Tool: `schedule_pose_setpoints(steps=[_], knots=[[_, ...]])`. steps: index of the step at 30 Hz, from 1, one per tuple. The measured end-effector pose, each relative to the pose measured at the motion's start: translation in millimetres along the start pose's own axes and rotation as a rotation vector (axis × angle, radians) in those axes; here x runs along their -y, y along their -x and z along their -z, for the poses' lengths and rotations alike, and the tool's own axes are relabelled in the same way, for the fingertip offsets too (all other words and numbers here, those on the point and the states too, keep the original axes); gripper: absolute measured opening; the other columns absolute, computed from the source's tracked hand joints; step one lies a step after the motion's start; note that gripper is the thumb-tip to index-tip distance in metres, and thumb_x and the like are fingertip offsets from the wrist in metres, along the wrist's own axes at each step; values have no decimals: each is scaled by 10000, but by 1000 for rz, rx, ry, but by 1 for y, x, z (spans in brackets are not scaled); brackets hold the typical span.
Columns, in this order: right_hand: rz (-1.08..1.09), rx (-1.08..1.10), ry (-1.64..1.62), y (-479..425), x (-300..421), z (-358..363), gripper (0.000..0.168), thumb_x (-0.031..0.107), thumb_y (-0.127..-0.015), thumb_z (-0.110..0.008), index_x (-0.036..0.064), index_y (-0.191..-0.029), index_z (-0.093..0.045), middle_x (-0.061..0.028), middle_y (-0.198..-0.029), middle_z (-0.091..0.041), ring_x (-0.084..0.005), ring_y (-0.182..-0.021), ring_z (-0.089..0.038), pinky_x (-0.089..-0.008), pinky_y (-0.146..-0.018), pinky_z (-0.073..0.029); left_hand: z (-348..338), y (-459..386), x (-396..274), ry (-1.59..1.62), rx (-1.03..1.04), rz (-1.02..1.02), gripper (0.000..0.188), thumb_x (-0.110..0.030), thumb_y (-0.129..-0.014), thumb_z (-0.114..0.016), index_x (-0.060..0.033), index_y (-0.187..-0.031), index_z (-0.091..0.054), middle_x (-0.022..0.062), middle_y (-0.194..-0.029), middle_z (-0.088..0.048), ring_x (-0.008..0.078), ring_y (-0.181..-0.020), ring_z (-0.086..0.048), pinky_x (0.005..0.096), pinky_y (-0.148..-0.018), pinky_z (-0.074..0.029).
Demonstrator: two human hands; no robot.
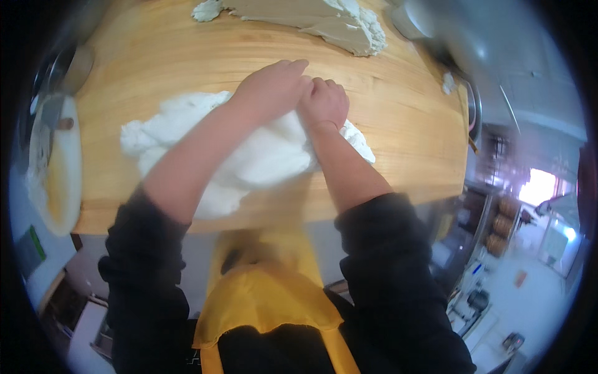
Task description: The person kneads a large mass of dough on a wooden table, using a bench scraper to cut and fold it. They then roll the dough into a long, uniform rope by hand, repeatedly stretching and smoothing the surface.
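Note:
A lump of soft white dough (275, 154) lies on the wooden worktop (411, 145) before me, uneven and partly blurred. My left hand (275, 86) is at its far side, fingers extended to the right and close together. Just beside it, my right hand (327, 100) has its fingers bent, knuckles up. The two hands touch or nearly touch. Both palms are hidden, so whether either grips the dough does not show. Ragged dough edges stick out past my right wrist and to the left of my left forearm.
A larger slab of dough (299, 16) lies at the worktop's far side. On the left are a white oval tray (72, 187) and a metal bowl (79, 68). A pale container (413, 21) stands far right. My yellow apron (271, 299) hangs by the near edge.

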State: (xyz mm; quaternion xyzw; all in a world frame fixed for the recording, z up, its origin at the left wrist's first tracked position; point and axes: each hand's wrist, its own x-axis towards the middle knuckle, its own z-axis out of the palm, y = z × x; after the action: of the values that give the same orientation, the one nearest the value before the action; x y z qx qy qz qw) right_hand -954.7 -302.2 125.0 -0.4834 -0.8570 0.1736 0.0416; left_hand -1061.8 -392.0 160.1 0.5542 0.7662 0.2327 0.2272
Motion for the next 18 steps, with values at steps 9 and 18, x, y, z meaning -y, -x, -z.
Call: schedule_pose_setpoints(steps=[9, 18], knots=[[-231, 487, -794, -55, -89, 42, 346, 308, -870, -544, -16, -808, -649, -206, -808, -662, -354, -785, -628, -440, -723, -508, -44, -1, -44, -123, 207, 400, 435, -373, -980, -331, -36, -1014, -604, 182, -1117, -653, 379, -1052, -589, 468, -931, -442], [602, -406, -354, 170, -159, 17, 382, 243, -826, -508, 29, -1111, -643, -152, -1155, -646, -348, -1052, -604, -480, -929, -429, -111, 123, -103, -427, -653, -69, 330, -206, -807, -578, -120, -1100, -702, 111, -936, -572, 338, -897, -544, 480, -806, -415]])
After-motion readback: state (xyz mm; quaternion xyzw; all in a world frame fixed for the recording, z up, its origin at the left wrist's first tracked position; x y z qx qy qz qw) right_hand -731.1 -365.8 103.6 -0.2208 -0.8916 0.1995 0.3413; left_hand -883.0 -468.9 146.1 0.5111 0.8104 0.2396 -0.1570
